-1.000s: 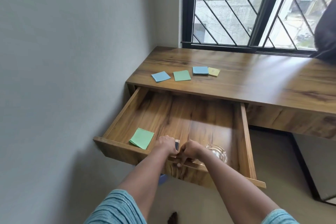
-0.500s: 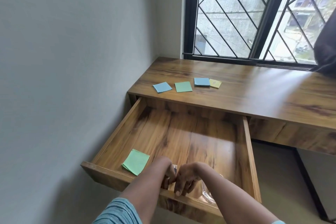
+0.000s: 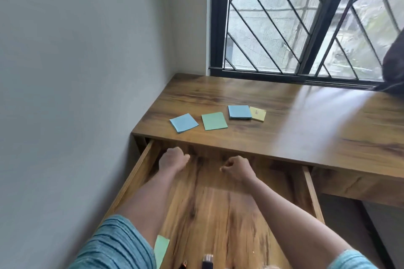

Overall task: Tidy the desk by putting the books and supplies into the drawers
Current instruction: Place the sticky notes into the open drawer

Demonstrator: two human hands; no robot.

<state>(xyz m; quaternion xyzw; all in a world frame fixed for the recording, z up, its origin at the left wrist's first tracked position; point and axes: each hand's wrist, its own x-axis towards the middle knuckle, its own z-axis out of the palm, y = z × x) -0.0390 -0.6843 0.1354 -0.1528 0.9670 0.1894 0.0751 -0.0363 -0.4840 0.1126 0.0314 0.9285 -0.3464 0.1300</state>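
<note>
My left hand (image 3: 173, 159) and my right hand (image 3: 237, 169) hover over the back of the open wooden drawer (image 3: 310, 192), just below the desk's front edge. Both have curled fingers and hold nothing. On the desk top (image 3: 306, 129) beyond them lie a blue sticky pad (image 3: 184, 122), a green pad (image 3: 214, 121), a second blue pad (image 3: 239, 112) and a yellow pad (image 3: 258, 113). Inside the drawer, near its front, lie another green pad (image 3: 161, 249), partly hidden by my left sleeve, and a small dark object (image 3: 207, 261).
A grey wall (image 3: 76, 94) runs close along the drawer's left side. A barred window (image 3: 295, 28) stands behind the desk. A dark object (image 3: 393, 72) sits at the desk's far right edge.
Both hands have let go of the small dark object at the drawer's front and moved up toward the desk edge, apart from each other. The view has tilted closer over the drawer.
</note>
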